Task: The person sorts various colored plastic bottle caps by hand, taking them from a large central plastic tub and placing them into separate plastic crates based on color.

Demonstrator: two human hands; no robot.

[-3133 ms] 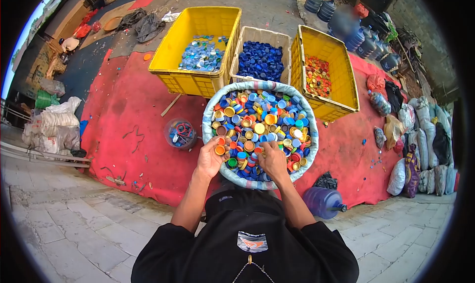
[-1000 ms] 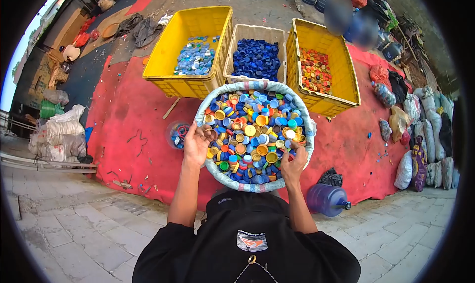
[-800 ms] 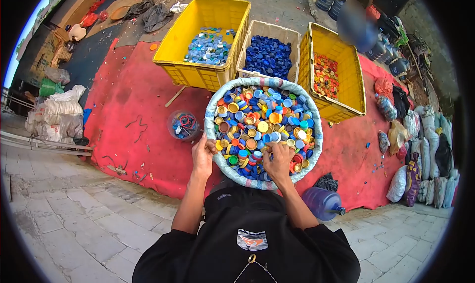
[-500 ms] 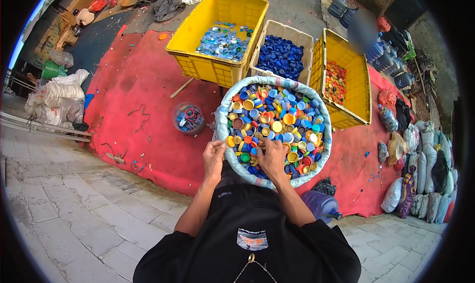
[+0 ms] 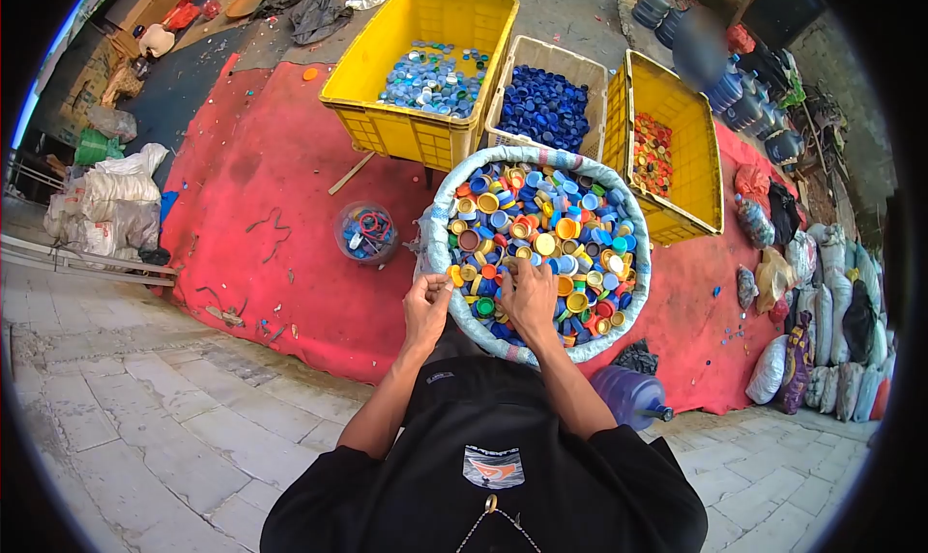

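Right in front of me stands a round sack with a rolled pale-blue rim (image 5: pixel 635 311), filled with bottle caps (image 5: pixel 541 210) of many colours. My left hand (image 5: pixel 426 308) is at its near left edge, thumb and fingers pinched at a yellow bottle cap (image 5: pixel 455 276). Over the near middle of the caps is my right hand (image 5: pixel 530 305), its fingers bent down among them. The fingertips of the right hand are partly hidden, and I cannot tell what they grip.
Beyond the sack stand a yellow crate (image 5: pixel 387 128) of light-blue caps, a white crate (image 5: pixel 503 128) of dark-blue caps and another yellow crate (image 5: pixel 691 157) of red and orange caps. A clear tub (image 5: pixel 366 232) sits left on the red mat (image 5: pixel 290 302). A large water bottle (image 5: pixel 626 395) lies near right.
The view has shifted slightly. Both hands stay close to the same spots: the left at the sack's edge, the right among the caps, its fingers slightly higher over them.
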